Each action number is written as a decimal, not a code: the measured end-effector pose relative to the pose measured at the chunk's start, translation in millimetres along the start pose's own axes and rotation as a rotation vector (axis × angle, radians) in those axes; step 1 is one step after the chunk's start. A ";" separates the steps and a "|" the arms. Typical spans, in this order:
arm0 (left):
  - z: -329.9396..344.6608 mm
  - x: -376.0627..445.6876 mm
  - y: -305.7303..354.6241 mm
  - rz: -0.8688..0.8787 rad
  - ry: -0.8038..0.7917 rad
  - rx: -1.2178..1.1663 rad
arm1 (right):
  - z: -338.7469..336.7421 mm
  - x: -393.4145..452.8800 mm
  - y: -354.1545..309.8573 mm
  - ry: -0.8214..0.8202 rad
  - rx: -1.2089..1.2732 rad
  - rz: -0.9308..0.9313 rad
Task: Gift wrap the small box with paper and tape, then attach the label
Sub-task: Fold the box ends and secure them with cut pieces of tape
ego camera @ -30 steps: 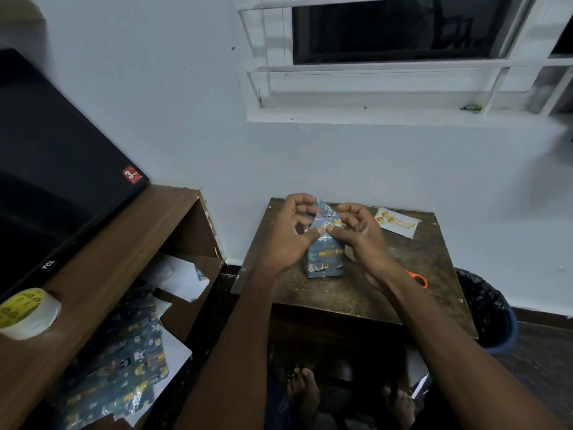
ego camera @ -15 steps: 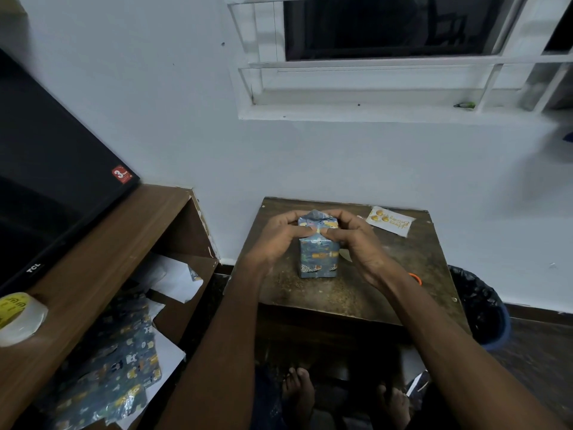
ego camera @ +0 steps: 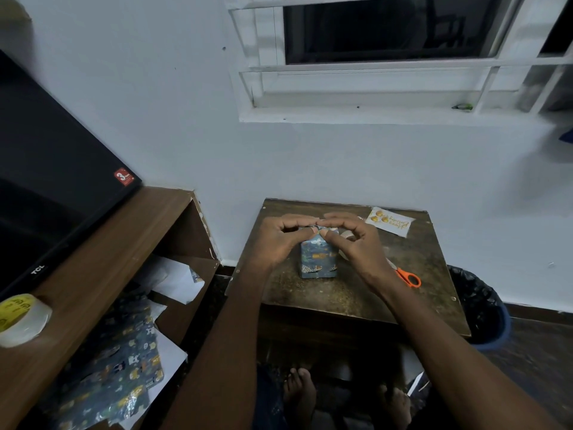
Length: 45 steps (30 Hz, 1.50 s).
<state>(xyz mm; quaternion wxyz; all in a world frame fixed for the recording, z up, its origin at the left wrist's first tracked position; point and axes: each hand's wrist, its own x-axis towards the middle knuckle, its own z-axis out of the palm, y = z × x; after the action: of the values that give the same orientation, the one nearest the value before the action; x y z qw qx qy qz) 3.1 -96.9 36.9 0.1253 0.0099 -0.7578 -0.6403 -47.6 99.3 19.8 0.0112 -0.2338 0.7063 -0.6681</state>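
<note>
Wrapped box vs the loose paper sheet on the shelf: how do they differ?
The wrapped box stands upright on the small table, its paper folded tight; the loose paper sheet lies crumpled on the lower shelf. The left hand and right hand pinch the box's top folds; nothing touches the sheet. Both share one dark blue print.

A black TV [ego camera: 46, 169] is parked on the brown shelf [ego camera: 102, 268] at left — red sticker on its corner, TCL on the bezel. Loose white sheets [ego camera: 176, 277] are stuffed into the shelf's open side. A barred window [ego camera: 403, 54] is set in the white wall [ego camera: 341, 162], and a bin [ego camera: 477, 308] with a black liner is tucked beside the table [ego camera: 356, 293].
</note>
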 end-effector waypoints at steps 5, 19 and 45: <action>-4.2 -3.0 -1.5 0.123 0.008 0.126 | -0.2 -3.4 -0.8 0.003 -0.115 -0.129; 4.2 -7.7 8.4 0.383 0.104 0.379 | -4.4 -6.1 -6.8 0.038 -0.395 -0.313; -3.5 -23.4 29.2 0.153 0.064 0.255 | 0.2 -8.3 -15.5 -0.066 -0.731 -0.559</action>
<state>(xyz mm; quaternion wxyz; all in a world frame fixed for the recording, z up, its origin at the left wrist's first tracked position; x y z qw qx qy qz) 30.8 -90.9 61.7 0.1954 -0.0118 -0.8271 -0.5268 -35.2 102.0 32.1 -0.2300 -0.4250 0.8047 -0.3449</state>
